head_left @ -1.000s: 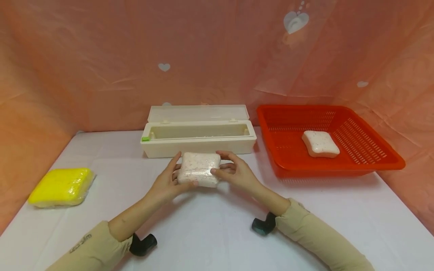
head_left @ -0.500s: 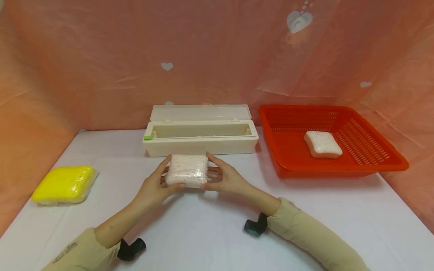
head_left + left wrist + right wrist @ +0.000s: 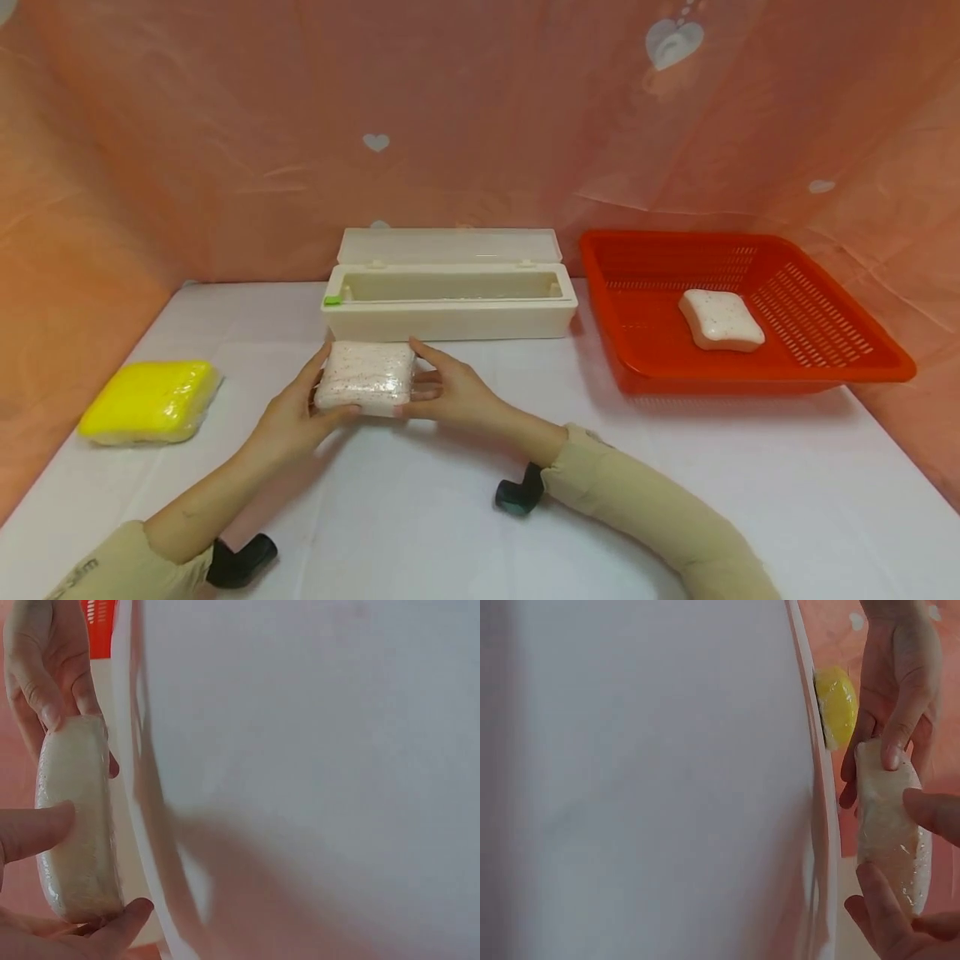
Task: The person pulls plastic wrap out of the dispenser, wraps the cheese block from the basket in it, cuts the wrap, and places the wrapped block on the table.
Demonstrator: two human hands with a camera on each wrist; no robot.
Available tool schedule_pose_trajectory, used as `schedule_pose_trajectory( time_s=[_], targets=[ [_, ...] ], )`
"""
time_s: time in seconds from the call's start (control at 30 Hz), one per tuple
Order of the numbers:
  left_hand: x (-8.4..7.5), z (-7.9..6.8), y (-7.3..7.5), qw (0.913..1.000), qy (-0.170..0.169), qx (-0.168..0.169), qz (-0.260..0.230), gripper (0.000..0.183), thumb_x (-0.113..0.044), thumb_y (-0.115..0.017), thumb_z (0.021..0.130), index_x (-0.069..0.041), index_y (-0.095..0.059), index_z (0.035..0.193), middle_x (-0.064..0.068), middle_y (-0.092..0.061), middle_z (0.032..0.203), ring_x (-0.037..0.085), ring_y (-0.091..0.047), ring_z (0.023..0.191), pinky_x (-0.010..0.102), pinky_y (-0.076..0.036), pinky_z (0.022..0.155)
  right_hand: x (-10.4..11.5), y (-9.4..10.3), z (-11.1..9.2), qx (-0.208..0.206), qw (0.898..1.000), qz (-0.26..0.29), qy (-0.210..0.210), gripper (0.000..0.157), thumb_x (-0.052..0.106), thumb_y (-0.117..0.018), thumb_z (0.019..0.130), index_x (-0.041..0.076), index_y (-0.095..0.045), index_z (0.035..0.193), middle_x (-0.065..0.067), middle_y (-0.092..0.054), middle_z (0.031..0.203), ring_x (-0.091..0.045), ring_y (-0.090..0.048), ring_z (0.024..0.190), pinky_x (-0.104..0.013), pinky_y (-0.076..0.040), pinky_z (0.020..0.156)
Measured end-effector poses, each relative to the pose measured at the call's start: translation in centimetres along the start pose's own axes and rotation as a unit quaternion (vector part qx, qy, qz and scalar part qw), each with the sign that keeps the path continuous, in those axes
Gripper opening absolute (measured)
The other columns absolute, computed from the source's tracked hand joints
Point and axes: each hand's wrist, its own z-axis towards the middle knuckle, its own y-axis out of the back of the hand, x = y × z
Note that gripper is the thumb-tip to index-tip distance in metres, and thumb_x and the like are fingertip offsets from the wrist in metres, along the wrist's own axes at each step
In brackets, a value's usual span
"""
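In the head view a white speckled sponge [image 3: 367,375] in clear film is held up over the table, left of centre. My left hand [image 3: 291,421] grips its left side, thumb on the near edge. My right hand [image 3: 461,393] grips the opposite side, its thumb also on the near edge. Both wrist views show the sponge [image 3: 79,825] edge-on, its film shiny and wrinkled, between the two hands. The far fingers are partly hidden behind it. Just beyond it stands a white cling film dispenser [image 3: 450,321] with its lid raised; no roll can be made out inside.
A yellow film-wrapped sponge [image 3: 150,402] lies on the table at the left. To the right stands a red plastic basket [image 3: 622,367] with a white speckled sponge [image 3: 722,319] inside. A pink curtain [image 3: 480,117] closes off the back of the white-covered table [image 3: 420,517].
Both hands have carried the white sponge leftward, toward the yellow one. The right thumb has shifted from the sponge's top face to its near edge. The view has shifted slightly.
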Motion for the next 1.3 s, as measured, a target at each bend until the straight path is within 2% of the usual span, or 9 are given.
schedule_pose_trajectory(
  time_s=[0.1, 0.23, 0.33, 0.43, 0.63, 0.9, 1.1, 1.2, 1.3],
  targets=[
    [0.6, -0.3, 0.8, 0.9999, 0.010, 0.003, 0.011, 0.094, -0.023, -0.069, 0.088, 0.004, -0.005, 0.151, 0.037, -0.035, 0.142, 0.049, -0.042, 0.127, 0.058, -0.037, 0.101, 0.6, -1.0, 0.8, -0.006, 1.000, -0.010, 0.006, 0.090, 0.002, -0.078, 0.076, 0.004, -0.027, 0.150, -0.017, -0.036, 0.148, -0.033, -0.056, 0.120, -0.024, -0.053, 0.088],
    [1.5, -0.7, 1.8, 0.9993, 0.034, 0.010, 0.016, 0.095, -0.025, -0.067, 0.090, 0.004, 0.000, 0.151, 0.039, -0.029, 0.145, 0.052, -0.032, 0.132, 0.063, -0.030, 0.104, 1.3, -2.2, 2.0, -0.015, 0.998, -0.063, 0.013, 0.088, 0.008, -0.081, 0.074, 0.005, -0.034, 0.148, -0.019, -0.045, 0.136, -0.032, -0.058, 0.116, -0.021, -0.051, 0.088],
    [2.1, -1.0, 2.5, 0.9987, 0.048, 0.009, 0.017, 0.094, -0.023, -0.065, 0.090, 0.005, 0.002, 0.151, 0.041, -0.025, 0.145, 0.053, -0.029, 0.132, 0.065, -0.028, 0.105, 1.7, -2.9, 2.8, -0.015, 0.995, -0.101, 0.014, 0.087, 0.014, -0.083, 0.073, 0.007, -0.037, 0.147, -0.017, -0.049, 0.130, -0.028, -0.061, 0.113, -0.018, -0.048, 0.088],
    [2.6, -1.2, 3.0, 0.9982, 0.057, 0.007, 0.016, 0.093, -0.020, -0.064, 0.091, 0.006, 0.003, 0.150, 0.043, -0.023, 0.144, 0.055, -0.028, 0.132, 0.065, -0.027, 0.105, 1.9, -3.7, 3.5, -0.010, 0.994, -0.112, 0.009, 0.086, 0.016, -0.083, 0.073, 0.008, -0.038, 0.146, -0.015, -0.051, 0.127, -0.023, -0.062, 0.111, -0.016, -0.046, 0.087],
    [3.6, -1.5, 3.9, 0.9969, 0.074, 0.003, 0.026, 0.092, -0.020, -0.062, 0.092, 0.006, 0.005, 0.149, 0.042, -0.015, 0.147, 0.057, -0.020, 0.134, 0.067, -0.021, 0.106, 2.3, -5.1, 4.5, -0.007, 0.987, -0.158, 0.009, 0.085, 0.022, -0.084, 0.072, 0.010, -0.040, 0.145, -0.008, -0.056, 0.123, -0.011, -0.057, 0.101, -0.012, -0.041, 0.083],
    [5.4, -1.8, 5.0, 0.9954, 0.091, 0.004, 0.029, 0.090, -0.015, -0.059, 0.092, 0.009, 0.008, 0.148, 0.043, -0.005, 0.147, 0.060, -0.011, 0.135, 0.069, -0.014, 0.107, 2.5, -7.2, 5.4, 0.012, 0.996, -0.084, -0.023, 0.086, 0.012, -0.083, 0.073, 0.006, -0.037, 0.146, -0.009, -0.055, 0.129, -0.006, -0.067, 0.087, -0.009, -0.045, 0.070],
    [6.2, -1.9, 5.7, 0.9948, 0.100, -0.003, 0.020, 0.087, -0.009, -0.056, 0.093, 0.012, 0.010, 0.145, 0.043, 0.005, 0.147, 0.059, 0.000, 0.136, 0.067, -0.005, 0.110, 2.7, -8.6, 6.1, 0.020, 0.996, -0.089, -0.024, 0.084, 0.012, -0.081, 0.076, 0.003, -0.035, 0.146, -0.010, -0.054, 0.135, -0.007, -0.068, 0.095, -0.007, -0.043, 0.077],
    [6.4, -2.0, 5.8, 0.9925, 0.120, -0.002, 0.023, 0.087, -0.010, -0.055, 0.093, 0.011, 0.011, 0.146, 0.042, 0.006, 0.147, 0.059, -0.001, 0.136, 0.067, -0.006, 0.110, 2.7, -9.0, 6.2, 0.023, 0.995, -0.098, -0.019, 0.082, 0.011, -0.079, 0.077, 0.002, -0.035, 0.146, -0.010, -0.054, 0.136, -0.007, -0.068, 0.098, -0.006, -0.041, 0.081],
    [6.5, -1.9, 6.0, 0.9911, 0.129, -0.004, 0.031, 0.087, -0.012, -0.054, 0.092, 0.011, 0.010, 0.146, 0.043, 0.003, 0.147, 0.060, -0.004, 0.135, 0.067, -0.009, 0.109, 2.7, -9.3, 6.3, 0.025, 0.995, -0.096, -0.015, 0.080, 0.010, -0.077, 0.078, 0.001, -0.035, 0.146, -0.010, -0.055, 0.136, -0.008, -0.068, 0.099, -0.006, -0.042, 0.078]
  ],
)
